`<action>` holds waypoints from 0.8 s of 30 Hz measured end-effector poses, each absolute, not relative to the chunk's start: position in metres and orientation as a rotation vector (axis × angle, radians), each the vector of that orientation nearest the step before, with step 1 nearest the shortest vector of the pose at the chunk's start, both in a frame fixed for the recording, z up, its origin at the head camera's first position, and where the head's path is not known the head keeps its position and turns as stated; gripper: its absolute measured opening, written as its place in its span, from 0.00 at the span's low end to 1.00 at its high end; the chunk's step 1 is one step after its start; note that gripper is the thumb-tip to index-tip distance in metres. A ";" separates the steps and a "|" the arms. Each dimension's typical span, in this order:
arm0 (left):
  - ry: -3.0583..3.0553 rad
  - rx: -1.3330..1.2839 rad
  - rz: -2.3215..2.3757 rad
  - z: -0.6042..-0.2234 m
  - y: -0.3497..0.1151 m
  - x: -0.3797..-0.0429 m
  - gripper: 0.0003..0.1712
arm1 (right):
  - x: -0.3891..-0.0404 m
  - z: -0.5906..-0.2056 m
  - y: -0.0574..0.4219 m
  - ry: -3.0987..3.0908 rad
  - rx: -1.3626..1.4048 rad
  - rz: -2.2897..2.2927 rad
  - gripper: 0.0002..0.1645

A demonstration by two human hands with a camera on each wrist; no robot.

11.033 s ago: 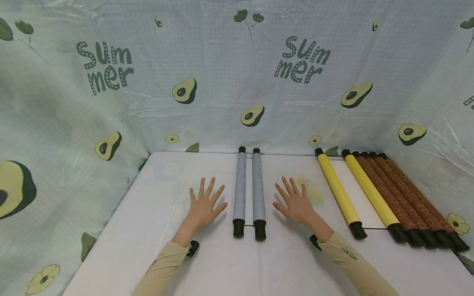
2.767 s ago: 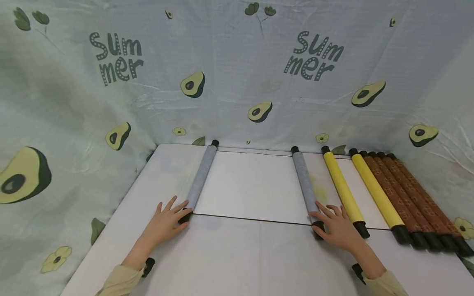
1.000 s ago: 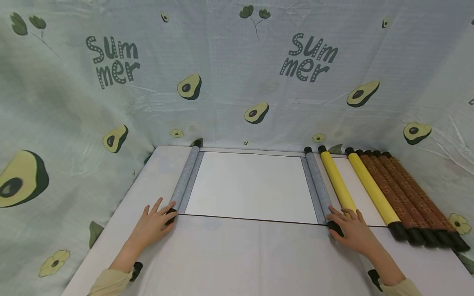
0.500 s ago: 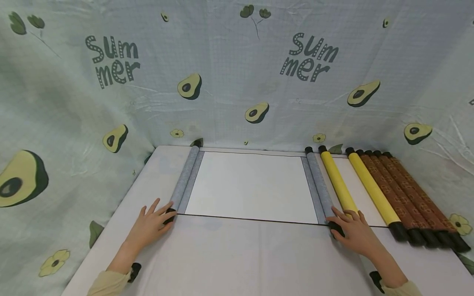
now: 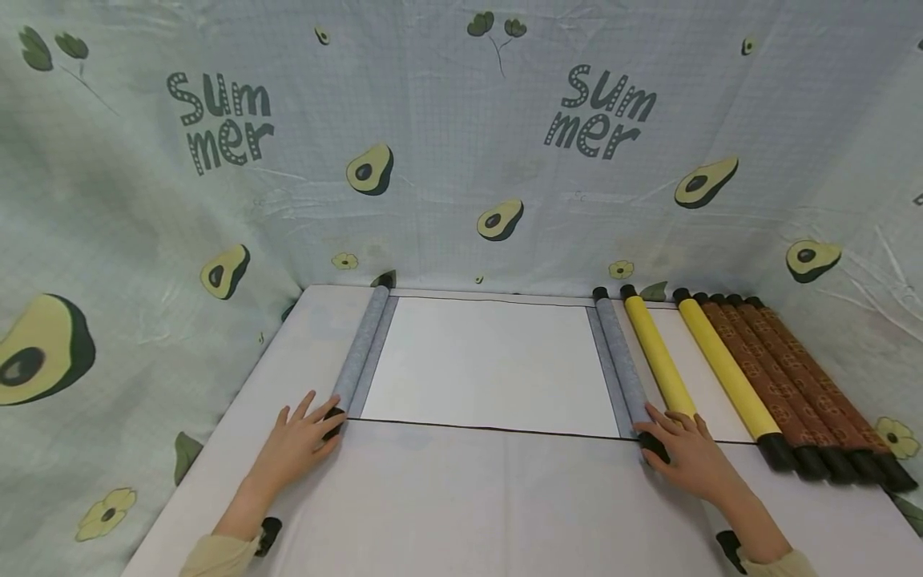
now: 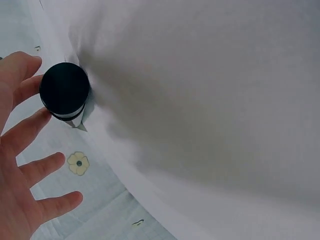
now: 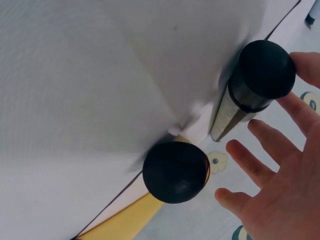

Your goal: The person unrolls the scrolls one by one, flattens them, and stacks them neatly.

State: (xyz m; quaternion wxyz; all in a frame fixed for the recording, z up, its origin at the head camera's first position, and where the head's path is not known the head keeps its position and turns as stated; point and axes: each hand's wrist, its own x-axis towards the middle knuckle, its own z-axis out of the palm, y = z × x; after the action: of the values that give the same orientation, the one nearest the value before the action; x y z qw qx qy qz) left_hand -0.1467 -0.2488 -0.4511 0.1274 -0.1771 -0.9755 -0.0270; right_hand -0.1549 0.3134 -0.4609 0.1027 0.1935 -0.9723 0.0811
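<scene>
A hanging scroll [image 5: 490,361] lies unrolled on the white table, its blank white sheet bordered by grey-blue strips. At the left, my left hand [image 5: 292,437] holds the black end knob [image 6: 65,90] of the grey-blue left roller [image 5: 360,344] between thumb and fingers; the other fingers are spread. My right hand [image 5: 688,453] holds the black knob [image 7: 267,70] of the right roller [image 5: 622,353] in the same way, its remaining fingers spread over the near end of a yellow roller [image 5: 656,353], whose knob [image 7: 176,172] shows in the right wrist view.
Right of the scroll lies a second scroll with two yellow rollers, the other one [image 5: 724,365] beside several brown patterned rollers [image 5: 808,377] packed side by side. An avocado-print cloth [image 5: 433,96] hangs behind and at both sides. White tabletop [image 5: 447,505] stretches in front.
Eleven seconds ago the grey-blue rollers lay close together and both hands were spread flat beside them. Since then the hands have drawn the rollers apart, unrolling the scroll. Over the last second little moves.
</scene>
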 end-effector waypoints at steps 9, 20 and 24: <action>-2.831 -0.500 -0.111 -0.448 -0.240 -0.146 0.20 | -0.156 -0.454 0.314 -2.950 0.520 0.308 0.27; -2.825 -0.523 -0.099 -0.444 -0.224 -0.148 0.21 | -0.162 -0.450 0.317 -3.007 0.422 0.283 0.29; -2.790 -0.550 -0.095 -0.443 -0.219 -0.147 0.21 | -0.163 -0.450 0.320 -3.019 0.383 0.260 0.29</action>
State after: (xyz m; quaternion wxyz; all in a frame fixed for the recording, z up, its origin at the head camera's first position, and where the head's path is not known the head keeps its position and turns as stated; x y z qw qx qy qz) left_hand -0.1471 -0.2188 -0.4428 0.1475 -0.1911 -0.9699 -0.0331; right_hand -0.1635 0.3205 -0.4502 0.0437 0.1253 -0.9875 0.0849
